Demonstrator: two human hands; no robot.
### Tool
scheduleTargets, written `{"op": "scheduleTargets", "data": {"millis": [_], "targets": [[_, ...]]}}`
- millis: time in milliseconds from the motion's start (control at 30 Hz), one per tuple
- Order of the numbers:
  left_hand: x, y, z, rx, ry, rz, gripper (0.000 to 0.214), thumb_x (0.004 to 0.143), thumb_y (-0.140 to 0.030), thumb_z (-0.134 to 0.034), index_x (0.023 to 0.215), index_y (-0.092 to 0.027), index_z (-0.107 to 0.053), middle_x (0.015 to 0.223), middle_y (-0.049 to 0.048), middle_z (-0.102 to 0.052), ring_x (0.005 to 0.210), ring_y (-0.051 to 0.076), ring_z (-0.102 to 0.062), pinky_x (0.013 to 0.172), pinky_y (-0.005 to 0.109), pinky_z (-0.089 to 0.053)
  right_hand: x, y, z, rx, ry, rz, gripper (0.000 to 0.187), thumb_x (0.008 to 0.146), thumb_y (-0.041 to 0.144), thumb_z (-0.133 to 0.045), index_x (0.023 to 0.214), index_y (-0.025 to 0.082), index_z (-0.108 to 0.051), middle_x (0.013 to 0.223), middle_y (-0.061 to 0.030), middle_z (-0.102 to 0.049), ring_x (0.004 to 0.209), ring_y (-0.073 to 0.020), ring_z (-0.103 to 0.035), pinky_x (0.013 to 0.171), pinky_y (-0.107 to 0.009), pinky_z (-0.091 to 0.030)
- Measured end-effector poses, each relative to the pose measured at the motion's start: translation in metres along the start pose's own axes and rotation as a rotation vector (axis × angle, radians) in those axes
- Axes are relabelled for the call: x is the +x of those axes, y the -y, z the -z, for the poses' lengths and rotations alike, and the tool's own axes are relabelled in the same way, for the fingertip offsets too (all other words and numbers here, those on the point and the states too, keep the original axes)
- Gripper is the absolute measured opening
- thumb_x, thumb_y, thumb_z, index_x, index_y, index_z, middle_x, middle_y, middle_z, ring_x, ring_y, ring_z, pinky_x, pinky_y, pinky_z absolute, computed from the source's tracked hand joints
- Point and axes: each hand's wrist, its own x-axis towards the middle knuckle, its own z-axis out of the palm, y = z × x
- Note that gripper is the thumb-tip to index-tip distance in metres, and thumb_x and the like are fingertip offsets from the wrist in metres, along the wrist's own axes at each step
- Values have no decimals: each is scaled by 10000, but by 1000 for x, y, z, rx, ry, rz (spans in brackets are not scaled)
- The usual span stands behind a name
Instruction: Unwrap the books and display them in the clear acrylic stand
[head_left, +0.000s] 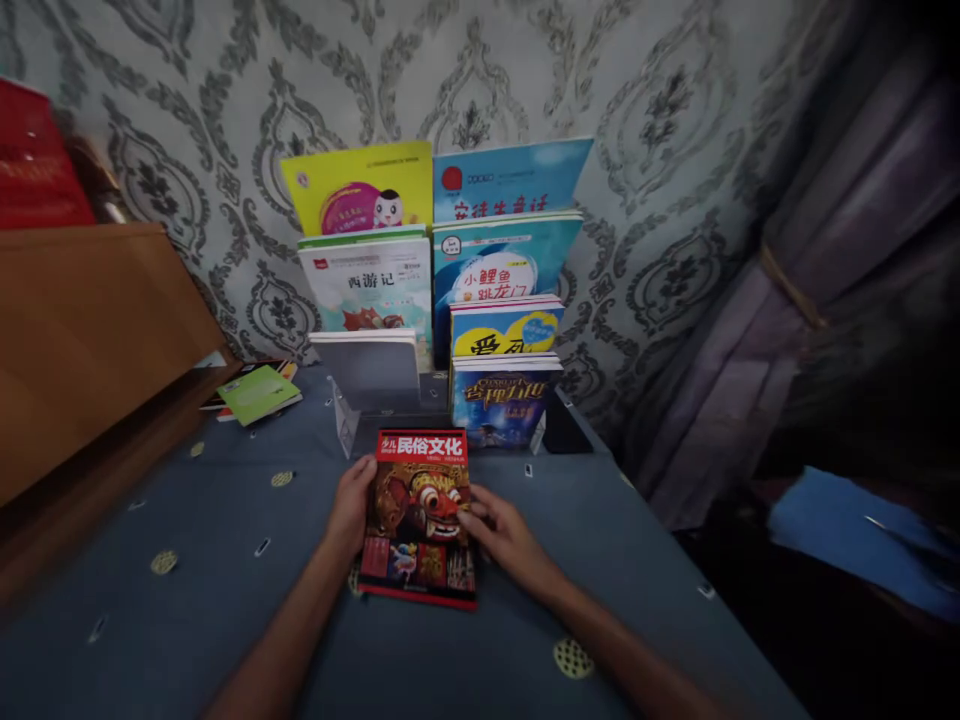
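A red and black book [421, 520] with a painted mask on its cover is held upright-facing before me, just over the table. My left hand [355, 500] grips its left edge, fingers behind it and out of sight. At the right edge my right hand [501, 530] is closed on the book, thumb on the front cover. Right behind it stands a tiered book rack [345, 425] in two columns. Its front right tier carries a dark blue book [499, 400]; the front left tier shows a plain grey cover [375, 375].
Yellow [360, 185] and blue books [517, 175] fill the rack's rear tiers against the patterned wall [660, 120]. At left are a brown wooden box [90, 330] and a green booklet [259, 393]. A tied curtain [742, 370] hangs past the table's [600, 560] right edge.
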Motion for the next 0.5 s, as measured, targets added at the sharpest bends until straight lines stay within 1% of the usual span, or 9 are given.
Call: {"op": "scheduleTargets", "data": {"millis": [67,133,233,367,500], "targets": [[-3,0,2,24,22,-29,519,499,-535,-898,806,-173,-689,790,28,-757,778,230,-724,704,298,-551,0,-4,-1,-41,-16,2,613,825,676,-671,1220,208,-654,892,-54,-755,595,-131,-586,469,-205,-383],[-6,-1,5,44,34,-70,504,523,-543,-878,807,-174,-687,766,19,-745,759,215,-713,692,283,-537,0,-5,-3,-60,-26,11,613,804,676,-687,1195,204,-659,876,-49,-752,577,-123,-572,433,-191,-334],[-9,-7,16,72,44,-110,484,547,-528,-857,845,-184,-691,768,7,-741,739,197,-697,680,269,-522,4,-1,-9,-66,-6,27,620,774,676,-708,1162,195,-664,866,-46,-745,605,-130,-592,428,-185,-346],[-7,-23,34,176,65,-116,476,535,-458,-852,907,-190,-723,851,30,-764,740,190,-677,656,260,-503,17,5,-19,-65,-11,52,594,768,651,-721,1123,177,-676,808,-31,-725,581,-119,-575,435,-187,-363],[0,-43,45,286,30,-151,401,547,-447,-812,846,-190,-738,844,41,-761,729,191,-650,610,244,-461,36,6,-29,-54,-25,56,564,753,614,-741,1107,180,-677,762,-11,-712,531,-107,-542,429,-194,-364]]}}
